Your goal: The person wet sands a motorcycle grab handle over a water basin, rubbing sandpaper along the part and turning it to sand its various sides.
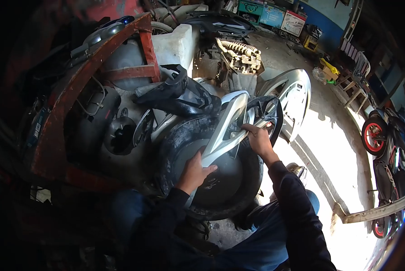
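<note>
A silver-white motorcycle body panel (218, 150), forked in shape, is held slanted over a round black tub (165, 165). My left hand (193, 174) is closed around its lower end, with the thumb lying across the face. Farther up on the right, my right hand (260, 141) grips the panel's side branch; the fingertips are partly hidden. Dark liquid with a dull sheen seems to fill the tub beneath. Just beyond my right hand is a dark plastic part (274, 110), and a larger silver panel (295, 97) stands behind it.
Black plastic fairings (184, 95) lie at the tub's far left edge. A rusty red frame (89, 47) rises on the left. A muddy part with a coil spring (243, 52) sits ahead. Motorcycles with red wheels (375, 135) and a wooden beam (376, 211) are at the right.
</note>
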The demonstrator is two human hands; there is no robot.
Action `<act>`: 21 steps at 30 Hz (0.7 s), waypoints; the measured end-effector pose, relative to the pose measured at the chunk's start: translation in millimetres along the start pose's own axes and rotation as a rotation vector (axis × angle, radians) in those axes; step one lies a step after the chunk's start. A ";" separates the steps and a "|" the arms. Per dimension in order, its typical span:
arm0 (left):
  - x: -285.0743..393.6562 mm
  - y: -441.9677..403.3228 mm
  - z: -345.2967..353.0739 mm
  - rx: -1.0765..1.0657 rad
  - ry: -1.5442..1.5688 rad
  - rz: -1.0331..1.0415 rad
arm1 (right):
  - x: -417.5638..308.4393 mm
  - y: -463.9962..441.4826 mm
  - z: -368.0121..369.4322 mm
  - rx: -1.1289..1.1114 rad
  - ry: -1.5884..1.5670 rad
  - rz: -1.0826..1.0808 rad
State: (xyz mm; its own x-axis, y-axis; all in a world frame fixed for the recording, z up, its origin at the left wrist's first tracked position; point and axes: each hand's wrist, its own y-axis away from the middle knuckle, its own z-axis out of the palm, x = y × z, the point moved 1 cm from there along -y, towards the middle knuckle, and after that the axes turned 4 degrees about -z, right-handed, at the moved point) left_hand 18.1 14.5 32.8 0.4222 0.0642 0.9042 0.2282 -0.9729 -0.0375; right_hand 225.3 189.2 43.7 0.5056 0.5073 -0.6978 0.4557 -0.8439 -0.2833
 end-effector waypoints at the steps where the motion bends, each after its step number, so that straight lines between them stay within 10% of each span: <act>1: 0.1 0.6 -0.4 -0.003 -0.006 -0.001 | -6.6 7.4 3.9 0.026 0.053 -0.093; 10: -11.6 -7.0 11.0 -0.023 0.071 -0.070 | -83.7 57.7 28.3 0.008 0.505 -0.712; 13: 13.4 -7.9 0.8 -0.140 0.218 -0.342 | -81.6 38.3 18.0 0.039 0.473 -0.668; 17: -19.5 -19.9 13.1 0.013 0.105 -0.005 | -94.0 49.4 35.7 -0.015 0.474 -0.758; 21: 3.8 -13.8 3.9 -0.110 0.221 -0.204 | -93.3 23.0 19.8 0.031 0.432 -0.569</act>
State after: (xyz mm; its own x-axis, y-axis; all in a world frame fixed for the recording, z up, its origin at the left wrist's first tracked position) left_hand 19.9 29.1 35.2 0.1739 0.2224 0.9593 0.1872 -0.9639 0.1896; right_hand 174.0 119.0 89.2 0.4437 0.8888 -0.1152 0.7175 -0.4293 -0.5485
